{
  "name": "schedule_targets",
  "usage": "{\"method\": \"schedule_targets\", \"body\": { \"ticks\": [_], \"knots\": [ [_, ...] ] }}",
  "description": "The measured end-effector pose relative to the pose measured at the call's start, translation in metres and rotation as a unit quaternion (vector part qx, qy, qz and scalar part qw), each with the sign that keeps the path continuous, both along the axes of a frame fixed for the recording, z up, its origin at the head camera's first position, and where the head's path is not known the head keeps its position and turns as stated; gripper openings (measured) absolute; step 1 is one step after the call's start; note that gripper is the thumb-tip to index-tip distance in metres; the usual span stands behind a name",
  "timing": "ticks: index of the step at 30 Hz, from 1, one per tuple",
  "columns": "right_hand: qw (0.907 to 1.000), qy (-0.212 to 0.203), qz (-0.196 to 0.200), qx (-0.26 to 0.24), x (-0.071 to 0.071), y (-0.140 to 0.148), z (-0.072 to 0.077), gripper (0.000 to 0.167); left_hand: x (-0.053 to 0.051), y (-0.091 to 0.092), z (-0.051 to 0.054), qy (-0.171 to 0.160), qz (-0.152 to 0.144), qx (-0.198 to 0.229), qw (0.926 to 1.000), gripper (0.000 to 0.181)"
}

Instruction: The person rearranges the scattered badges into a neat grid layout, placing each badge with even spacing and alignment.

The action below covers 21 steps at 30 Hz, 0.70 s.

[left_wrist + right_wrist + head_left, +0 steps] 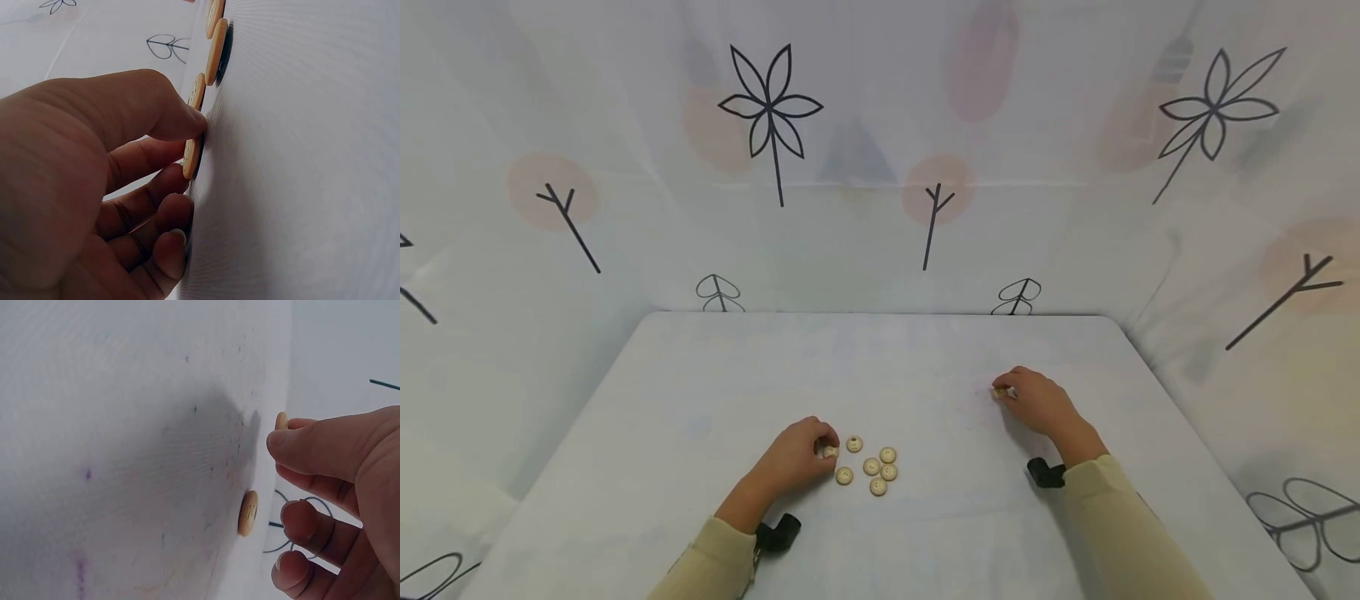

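Note:
Small round tan wooden buttons lie on the white table (925,533). My left hand (801,454) is at the left end of a loose group of buttons (872,467). Its thumb and forefinger pinch the edges of one button (192,159) at the table surface, partly hidden by the thumb. Toward the table's right side, my right hand (1037,400) holds another button (282,420) between thumb and forefinger, slightly above the surface. Beneath it, a further button (248,514) lies on the table. The right hand's other fingers are loosely bent.
Two more buttons, one upper (854,444) and one lower (844,476), lie just right of the left hand. A white cloth backdrop (865,242) with plant drawings rises behind the table and along its sides. Faint coloured specks mark the surface near the right hand.

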State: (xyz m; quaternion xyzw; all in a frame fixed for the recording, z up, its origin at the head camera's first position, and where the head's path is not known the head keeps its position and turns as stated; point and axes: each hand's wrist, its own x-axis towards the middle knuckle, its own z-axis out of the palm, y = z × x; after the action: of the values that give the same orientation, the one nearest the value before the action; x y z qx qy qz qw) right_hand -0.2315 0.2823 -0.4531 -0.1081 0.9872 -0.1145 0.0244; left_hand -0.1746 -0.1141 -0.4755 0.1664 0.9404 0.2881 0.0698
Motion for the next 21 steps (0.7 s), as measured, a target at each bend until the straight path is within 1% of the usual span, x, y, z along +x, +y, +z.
{"method": "schedule_targets", "body": {
  "ticks": [6, 13, 18, 21],
  "knots": [
    [0.9999, -0.009, -0.01, -0.002, -0.002, 0.0008, -0.0007, 0.024, 0.0002, -0.0012, -0.0016, -0.001, 0.004, -0.001, 1.0, 0.012],
    [0.9998, -0.015, -0.012, 0.002, -0.0054, 0.0022, -0.0031, 0.023, 0.0009, -0.0001, 0.0002, -0.001, 0.003, 0.002, 1.0, 0.011],
    [0.9999, -0.006, -0.007, 0.007, -0.0056, 0.0031, -0.0039, 0.022, 0.0004, 0.0005, -0.0003, 0.006, -0.002, 0.003, 1.0, 0.011],
    [0.9999, -0.004, -0.007, 0.008, -0.0066, 0.0036, -0.0045, 0.021, 0.0005, 0.0008, -0.0002, 0.008, -0.001, 0.001, 1.0, 0.011]
  ]
}}
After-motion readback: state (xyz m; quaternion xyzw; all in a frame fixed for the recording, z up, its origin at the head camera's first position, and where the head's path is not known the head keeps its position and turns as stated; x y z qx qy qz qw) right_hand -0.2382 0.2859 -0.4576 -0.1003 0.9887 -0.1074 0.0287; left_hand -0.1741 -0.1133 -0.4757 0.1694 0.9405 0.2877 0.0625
